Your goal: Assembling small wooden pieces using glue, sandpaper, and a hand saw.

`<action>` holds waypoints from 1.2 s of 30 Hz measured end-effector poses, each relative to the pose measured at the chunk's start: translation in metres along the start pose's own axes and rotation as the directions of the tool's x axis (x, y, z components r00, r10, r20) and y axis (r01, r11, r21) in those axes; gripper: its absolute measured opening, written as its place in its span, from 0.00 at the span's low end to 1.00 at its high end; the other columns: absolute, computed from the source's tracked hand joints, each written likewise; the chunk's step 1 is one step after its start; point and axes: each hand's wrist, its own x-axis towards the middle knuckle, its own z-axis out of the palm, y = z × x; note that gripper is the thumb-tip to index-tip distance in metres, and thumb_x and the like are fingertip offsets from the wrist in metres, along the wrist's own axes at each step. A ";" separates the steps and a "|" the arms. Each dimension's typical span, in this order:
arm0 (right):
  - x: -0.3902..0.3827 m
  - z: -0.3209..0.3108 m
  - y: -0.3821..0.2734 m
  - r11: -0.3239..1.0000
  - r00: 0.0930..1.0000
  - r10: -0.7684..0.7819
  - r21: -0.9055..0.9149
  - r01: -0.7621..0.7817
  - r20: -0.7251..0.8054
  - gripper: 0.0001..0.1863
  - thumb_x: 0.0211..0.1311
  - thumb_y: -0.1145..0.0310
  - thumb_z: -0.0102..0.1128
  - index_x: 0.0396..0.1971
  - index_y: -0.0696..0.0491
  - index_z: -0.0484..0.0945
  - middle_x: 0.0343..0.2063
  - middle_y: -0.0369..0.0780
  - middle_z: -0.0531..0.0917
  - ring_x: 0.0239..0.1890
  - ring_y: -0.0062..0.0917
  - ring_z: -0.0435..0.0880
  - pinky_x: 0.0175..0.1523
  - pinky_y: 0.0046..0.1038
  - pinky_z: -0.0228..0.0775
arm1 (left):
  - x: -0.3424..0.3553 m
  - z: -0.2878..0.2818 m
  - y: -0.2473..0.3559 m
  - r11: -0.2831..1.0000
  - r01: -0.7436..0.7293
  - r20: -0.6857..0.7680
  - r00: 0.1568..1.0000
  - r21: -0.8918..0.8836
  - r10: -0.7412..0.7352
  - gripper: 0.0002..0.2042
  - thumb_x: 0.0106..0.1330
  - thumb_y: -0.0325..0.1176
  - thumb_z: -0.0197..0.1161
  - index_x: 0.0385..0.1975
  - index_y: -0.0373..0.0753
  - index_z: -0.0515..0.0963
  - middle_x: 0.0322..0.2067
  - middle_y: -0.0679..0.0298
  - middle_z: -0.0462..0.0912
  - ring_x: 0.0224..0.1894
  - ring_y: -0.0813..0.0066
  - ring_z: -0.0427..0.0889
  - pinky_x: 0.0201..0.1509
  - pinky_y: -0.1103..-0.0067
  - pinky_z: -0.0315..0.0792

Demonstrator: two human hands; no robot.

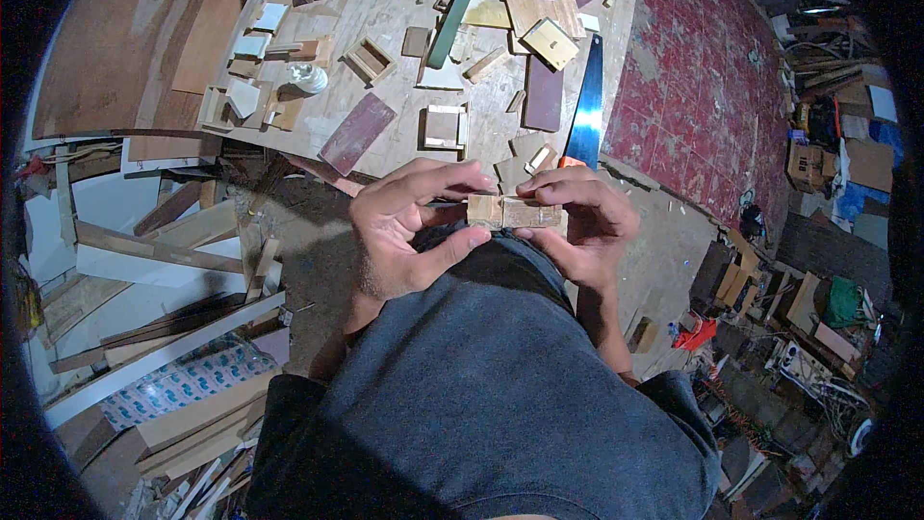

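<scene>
Close to my body, two short wooden blocks meet end to end between my hands. The left block [484, 211] is pale; the right block [527, 215] looks browner and rougher. My left hand [409, 221] is closed on the pale block, thumb below and fingers above. My right hand [589, 221] pinches the browner block the same way, its thumb under the lower edge. Whether the blocks are joined or only pressed together, I cannot tell. Just beyond my right hand lies a handsaw [586, 106], its orange handle partly hidden by my fingers.
Ahead stands a plywood worktable [318, 130] with small wooden boxes, a white jar [308, 78], a maroon board [357, 132] and a long green strip [462, 5]. Stacked boards [154, 260] fill the left floor. A worn red surface [698, 87] and cluttered scrap [818, 318] lie right.
</scene>
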 end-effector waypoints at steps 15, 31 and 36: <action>-0.010 0.002 0.002 0.994 0.994 0.109 0.025 -0.108 -0.015 0.19 0.45 0.77 0.76 0.40 0.59 0.82 0.38 0.44 0.85 0.41 0.26 0.85 0.40 0.22 0.78 | -0.002 -0.018 -0.018 0.992 0.122 0.188 0.975 -0.010 -0.118 0.18 0.51 0.19 0.74 0.41 0.30 0.77 0.43 0.59 0.79 0.46 0.76 0.80 0.47 0.83 0.79; -0.018 0.010 -0.006 0.996 0.996 0.075 -0.046 -0.077 -0.046 0.18 0.43 0.76 0.77 0.37 0.58 0.82 0.36 0.42 0.86 0.38 0.24 0.85 0.37 0.20 0.76 | -0.021 0.004 -0.025 0.959 -0.152 -0.057 0.984 0.241 0.171 0.21 0.45 0.17 0.77 0.38 0.32 0.73 0.49 0.40 0.78 0.46 0.65 0.83 0.41 0.74 0.85; -0.020 0.010 -0.006 0.987 0.997 -0.014 -0.159 0.002 -0.075 0.17 0.43 0.77 0.77 0.37 0.58 0.82 0.36 0.42 0.86 0.38 0.23 0.85 0.35 0.20 0.76 | -0.021 0.009 -0.008 0.989 0.043 -0.079 0.996 0.138 -0.033 0.18 0.51 0.22 0.76 0.39 0.26 0.74 0.50 0.42 0.79 0.46 0.68 0.84 0.41 0.79 0.83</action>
